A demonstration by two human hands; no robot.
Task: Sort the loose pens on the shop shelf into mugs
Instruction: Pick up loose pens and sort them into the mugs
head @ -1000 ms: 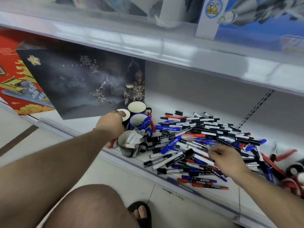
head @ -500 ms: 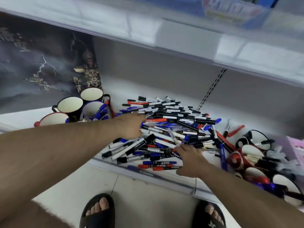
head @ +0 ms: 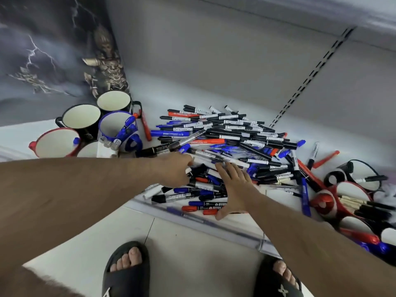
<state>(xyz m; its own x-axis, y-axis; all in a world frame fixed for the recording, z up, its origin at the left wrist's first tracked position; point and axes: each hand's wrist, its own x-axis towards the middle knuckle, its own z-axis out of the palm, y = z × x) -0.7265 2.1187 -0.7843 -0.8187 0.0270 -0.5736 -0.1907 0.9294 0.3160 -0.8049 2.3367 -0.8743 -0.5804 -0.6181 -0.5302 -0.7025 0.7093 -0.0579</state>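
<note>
Glossy enamel-look mugs (head: 81, 116) sit at middle left. The pens (head: 231, 136) are smooth plastic. The shelf (head: 214, 91) is matt grey.

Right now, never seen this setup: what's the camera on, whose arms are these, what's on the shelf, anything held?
No robot here: one wide-angle camera sits on a person's head, looking down at their own bare arms and sandalled feet. On the white shop shelf lies a pile of loose pens, black, blue and red. At the left stand mugs; the blue-rimmed mug already holds blue pens. More mugs with pens are at the right. The left hand reaches into the pile; its grip is blurred. The right hand lies flat on the pens, fingers spread, holding nothing.
</note>
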